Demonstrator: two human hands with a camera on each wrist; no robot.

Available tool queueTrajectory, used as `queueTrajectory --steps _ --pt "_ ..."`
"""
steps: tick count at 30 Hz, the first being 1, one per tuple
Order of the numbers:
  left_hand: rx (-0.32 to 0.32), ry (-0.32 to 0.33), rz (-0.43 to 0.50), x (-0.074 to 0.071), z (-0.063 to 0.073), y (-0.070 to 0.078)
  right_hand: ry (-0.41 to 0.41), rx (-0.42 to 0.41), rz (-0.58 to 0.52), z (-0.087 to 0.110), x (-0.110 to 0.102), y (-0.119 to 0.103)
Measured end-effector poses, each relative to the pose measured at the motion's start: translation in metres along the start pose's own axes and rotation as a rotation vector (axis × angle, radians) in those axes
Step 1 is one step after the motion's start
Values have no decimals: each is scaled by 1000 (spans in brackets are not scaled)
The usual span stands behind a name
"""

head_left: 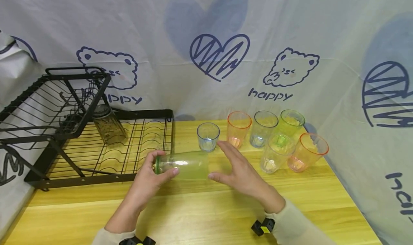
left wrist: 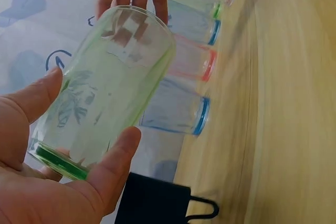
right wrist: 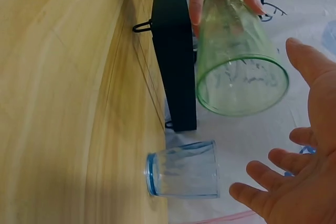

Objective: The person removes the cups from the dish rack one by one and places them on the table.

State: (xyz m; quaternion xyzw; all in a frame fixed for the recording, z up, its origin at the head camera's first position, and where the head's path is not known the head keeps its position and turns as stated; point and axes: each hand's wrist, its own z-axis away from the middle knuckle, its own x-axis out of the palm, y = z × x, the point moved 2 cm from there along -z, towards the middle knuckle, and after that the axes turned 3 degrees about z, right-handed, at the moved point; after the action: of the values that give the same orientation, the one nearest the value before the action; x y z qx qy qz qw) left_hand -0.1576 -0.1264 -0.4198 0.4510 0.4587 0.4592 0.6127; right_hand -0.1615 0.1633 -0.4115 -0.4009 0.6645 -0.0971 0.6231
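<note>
My left hand [head_left: 150, 177] holds a green-tinted drinking glass [head_left: 187, 166] by its thick green base. Thumb and fingers lie on either side of it. The glass is on its side above the table, mouth facing right. Just off that mouth is my right hand [head_left: 243, 173], fingers spread, holding nothing. In the right wrist view the right hand [right wrist: 304, 145] is apart from the glass [right wrist: 236, 45]. Behind the hands a small blue-rimmed glass [head_left: 208, 137] stands upright on the table.
To the left stands a black two-tier dish rack [head_left: 106, 178], with a clear glass [head_left: 109, 126] upside down on its lower tier. At the right are several upright glasses, among them a red-rimmed one [head_left: 238, 128]. A printed curtain [head_left: 161, 80] hangs behind the table.
</note>
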Motion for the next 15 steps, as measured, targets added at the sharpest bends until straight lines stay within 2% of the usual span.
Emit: queueTrajectory --steps 3,8,15 --pt "2 -16 28 5 1 0 -16 -20 -49 0 4 -1" --pt "6 -40 102 13 2 1 -44 -61 -201 -2 11 -3" --pt "19 -60 129 18 1 0 -41 0 -354 -1 13 -3"
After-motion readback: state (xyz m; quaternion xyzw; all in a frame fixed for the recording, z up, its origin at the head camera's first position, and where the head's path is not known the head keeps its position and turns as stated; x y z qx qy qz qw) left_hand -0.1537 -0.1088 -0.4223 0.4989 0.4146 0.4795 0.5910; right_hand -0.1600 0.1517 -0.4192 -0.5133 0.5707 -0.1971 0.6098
